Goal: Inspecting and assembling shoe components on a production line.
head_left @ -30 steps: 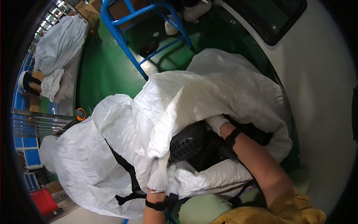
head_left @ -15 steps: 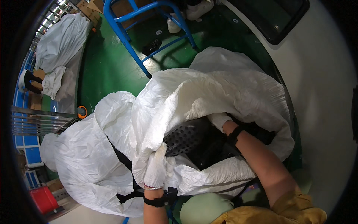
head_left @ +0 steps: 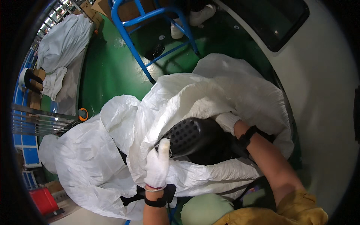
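Note:
A large white crinkled bag [head_left: 255,90] lies gathered in front of me, its mouth open and its inside dark. Out of this opening shows a black dotted piece [head_left: 183,137], rounded at one end, with rows of round spots on its face; its kind is not clear. My left hand [head_left: 156,163], in a white glove, closes on the piece's near left end with the thumb on top. My right hand [head_left: 227,121], also gloved, reaches in at the far right end and grips there; its fingertips are hidden. Dark material [head_left: 210,152] lies beneath the piece.
A blue metal frame [head_left: 133,45] stands ahead on the green floor, with a person's shoes [head_left: 200,17] beyond it. At far left is a cloth-covered trolley [head_left: 63,41]. A red bin [head_left: 44,200] sits lower left, and a pale panel [head_left: 318,101] borders the right.
The black dotted piece has come up and farther out of the bag's opening. My left hand has shifted onto its end; my right hand has moved slightly right.

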### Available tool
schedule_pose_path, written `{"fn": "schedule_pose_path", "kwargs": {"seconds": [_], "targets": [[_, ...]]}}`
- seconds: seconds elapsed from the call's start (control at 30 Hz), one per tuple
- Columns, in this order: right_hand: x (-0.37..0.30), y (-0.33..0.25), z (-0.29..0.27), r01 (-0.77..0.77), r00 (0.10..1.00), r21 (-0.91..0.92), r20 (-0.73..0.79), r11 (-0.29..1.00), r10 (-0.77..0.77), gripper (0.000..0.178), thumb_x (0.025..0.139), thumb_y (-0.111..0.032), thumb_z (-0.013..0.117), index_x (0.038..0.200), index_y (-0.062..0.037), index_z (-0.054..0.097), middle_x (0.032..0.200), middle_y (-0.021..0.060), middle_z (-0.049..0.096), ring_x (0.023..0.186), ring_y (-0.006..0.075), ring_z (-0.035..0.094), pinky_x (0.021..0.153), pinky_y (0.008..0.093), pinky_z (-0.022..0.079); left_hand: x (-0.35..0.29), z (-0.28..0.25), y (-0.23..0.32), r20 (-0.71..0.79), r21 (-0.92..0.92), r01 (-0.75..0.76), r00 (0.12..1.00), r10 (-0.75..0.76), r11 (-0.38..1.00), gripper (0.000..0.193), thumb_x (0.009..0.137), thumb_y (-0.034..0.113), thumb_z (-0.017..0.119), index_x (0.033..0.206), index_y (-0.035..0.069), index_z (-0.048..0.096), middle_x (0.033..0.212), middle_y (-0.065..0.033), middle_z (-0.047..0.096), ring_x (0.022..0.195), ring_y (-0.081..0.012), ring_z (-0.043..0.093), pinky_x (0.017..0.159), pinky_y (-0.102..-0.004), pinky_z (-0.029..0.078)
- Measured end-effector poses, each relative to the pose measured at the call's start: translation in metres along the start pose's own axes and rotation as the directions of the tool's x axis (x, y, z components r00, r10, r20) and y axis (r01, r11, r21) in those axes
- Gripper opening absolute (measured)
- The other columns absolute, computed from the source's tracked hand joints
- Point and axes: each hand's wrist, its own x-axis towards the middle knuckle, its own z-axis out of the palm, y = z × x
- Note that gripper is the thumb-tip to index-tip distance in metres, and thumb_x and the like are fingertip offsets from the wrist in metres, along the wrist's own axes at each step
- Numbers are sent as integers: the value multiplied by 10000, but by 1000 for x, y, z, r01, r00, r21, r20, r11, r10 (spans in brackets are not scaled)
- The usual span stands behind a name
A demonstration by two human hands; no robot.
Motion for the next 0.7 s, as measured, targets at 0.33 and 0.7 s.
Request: {"fn": "schedule_pose_path", "kwargs": {"seconds": [0.33, 0.7], "targets": [[-81, -33, -36, -350, 931, 480, 84, 805, 355, 355, 980, -266, 600, 1249, -35, 598, 997, 118, 653, 886, 223, 682, 752, 448, 562, 39, 10, -62, -4, -185, -470, 879, 477, 863, 694, 892, 536, 681, 1224, -67, 594, 1124, -101, 658, 991, -177, 608, 904, -324, 488], [-243, -14, -60, 276, 943, 834, -137, 477, -305, 703, 886, -58, 686, 1506, -38, 356, 1447, 95, 467, 1306, 200, 457, 1106, 342, 380, 15, 42, -11, -26, -420, -454, 871, 490, 786, 669, 980, 375, 638, 1410, -88, 420, 1275, -189, 577, 1120, -266, 590, 985, -371, 492]]}}
